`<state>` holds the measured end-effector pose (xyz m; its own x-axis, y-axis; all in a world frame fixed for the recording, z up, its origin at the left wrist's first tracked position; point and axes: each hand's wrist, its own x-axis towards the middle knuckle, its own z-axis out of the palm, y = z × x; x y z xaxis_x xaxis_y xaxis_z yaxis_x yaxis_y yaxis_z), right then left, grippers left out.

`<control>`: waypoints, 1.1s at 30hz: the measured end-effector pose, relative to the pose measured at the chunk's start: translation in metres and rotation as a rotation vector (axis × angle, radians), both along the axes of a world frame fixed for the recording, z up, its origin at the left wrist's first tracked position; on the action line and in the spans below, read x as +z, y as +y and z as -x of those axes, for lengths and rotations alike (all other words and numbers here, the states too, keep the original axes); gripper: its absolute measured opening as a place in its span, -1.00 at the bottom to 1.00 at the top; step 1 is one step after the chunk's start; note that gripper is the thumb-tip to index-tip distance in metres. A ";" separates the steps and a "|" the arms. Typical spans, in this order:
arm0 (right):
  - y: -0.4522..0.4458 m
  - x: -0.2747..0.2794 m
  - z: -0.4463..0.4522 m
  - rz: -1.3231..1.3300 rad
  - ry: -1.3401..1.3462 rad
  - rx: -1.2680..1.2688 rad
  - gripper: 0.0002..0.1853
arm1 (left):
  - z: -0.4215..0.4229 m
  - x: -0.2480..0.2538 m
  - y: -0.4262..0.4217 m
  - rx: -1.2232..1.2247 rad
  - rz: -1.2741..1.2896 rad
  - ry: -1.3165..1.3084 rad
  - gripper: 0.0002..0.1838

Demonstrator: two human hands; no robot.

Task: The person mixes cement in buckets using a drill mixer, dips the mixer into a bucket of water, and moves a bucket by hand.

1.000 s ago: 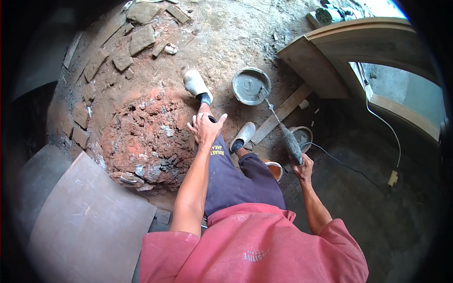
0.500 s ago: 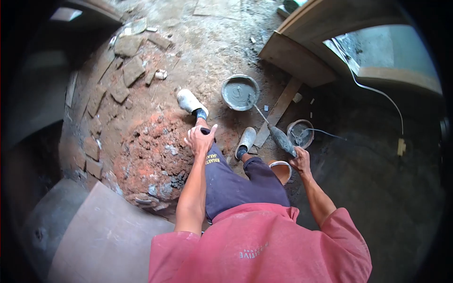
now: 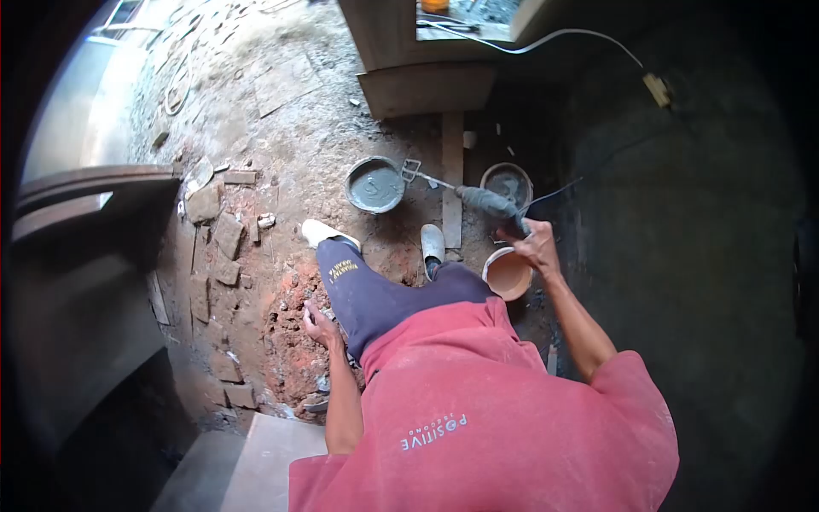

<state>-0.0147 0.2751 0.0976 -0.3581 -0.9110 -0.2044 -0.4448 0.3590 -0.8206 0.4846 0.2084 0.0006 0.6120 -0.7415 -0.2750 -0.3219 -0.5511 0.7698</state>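
Observation:
My right hand [image 3: 537,247] is wrapped round the rear handle of a drill mixer [image 3: 488,202], a grey-smeared power drill with a long shaft. Its open-frame mixing paddle [image 3: 411,170] hangs in the air just right of a round bucket [image 3: 349,193]. Wet grey mortar [image 3: 375,185], swirled on top, is inside that bucket. My left hand [image 3: 320,325] holds nothing, its fingers apart and loosely bent, beside my left thigh and above the heap of reddish soil [image 3: 288,354].
A second bucket [image 3: 485,177] with grey stuff stands behind the drill; a pale-rimmed bucket [image 3: 512,299] sits below my right hand. A wooden plank [image 3: 452,154] lies between the buckets. Broken slabs [image 3: 229,235] line the left. A white cable [image 3: 580,32] runs to a socket block [image 3: 656,90].
The drill mixer's paddle has come out of the mortar and moved right of the bucket. My left hand has left my knee and dropped beside my thigh. The view has turned.

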 end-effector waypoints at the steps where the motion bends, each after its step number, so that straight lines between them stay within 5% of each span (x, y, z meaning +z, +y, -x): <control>1: 0.006 0.018 0.005 -0.021 0.019 -0.042 -0.76 | -0.004 -0.002 0.004 -0.028 -0.006 -0.005 -0.35; 3: 0.021 0.046 0.014 -0.037 0.074 -0.113 -0.74 | -0.013 -0.014 0.013 -0.029 -0.233 -0.128 -0.28; 11: 0.074 0.099 0.030 -0.141 0.223 -0.417 -0.73 | -0.012 -0.010 -0.006 -0.236 -0.279 -0.192 -0.22; 17: 0.091 0.108 0.029 -0.242 0.285 -0.651 -0.68 | -0.007 -0.014 -0.086 -0.816 -0.317 -0.046 -0.46; 22: 0.090 0.142 0.023 -0.353 0.267 -0.829 -0.61 | 0.141 0.016 -0.116 -1.256 -0.111 0.047 -0.50; 26: 0.098 0.162 0.022 -0.347 0.177 -0.896 -0.59 | 0.268 0.026 -0.036 -1.760 -0.100 0.320 -0.42; 28: 0.109 0.164 0.025 -0.348 0.150 -0.898 -0.60 | 0.320 0.031 0.021 -1.989 -0.248 0.439 -0.12; 29: 0.116 0.162 0.027 -0.349 0.122 -0.899 -0.60 | 0.340 -0.006 0.063 -2.076 0.064 0.477 0.05; 30: 0.123 0.160 0.029 -0.319 0.092 -0.897 -0.59 | 0.362 -0.002 0.091 -2.150 -0.063 0.399 0.14; 32: 0.138 0.156 0.033 -0.283 0.039 -0.887 -0.61 | 0.400 -0.008 0.135 -2.247 0.127 0.295 0.16; 33: 0.144 0.155 0.035 -0.256 -0.022 -0.887 -0.63 | 0.411 0.007 0.145 -2.205 0.163 0.289 -0.11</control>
<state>-0.0498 0.4193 0.2523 -0.8969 -0.2315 -0.3769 0.0945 0.7322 -0.6746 0.0733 0.3537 0.0081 -0.9981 -0.0132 -0.0603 -0.0595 0.4643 0.8837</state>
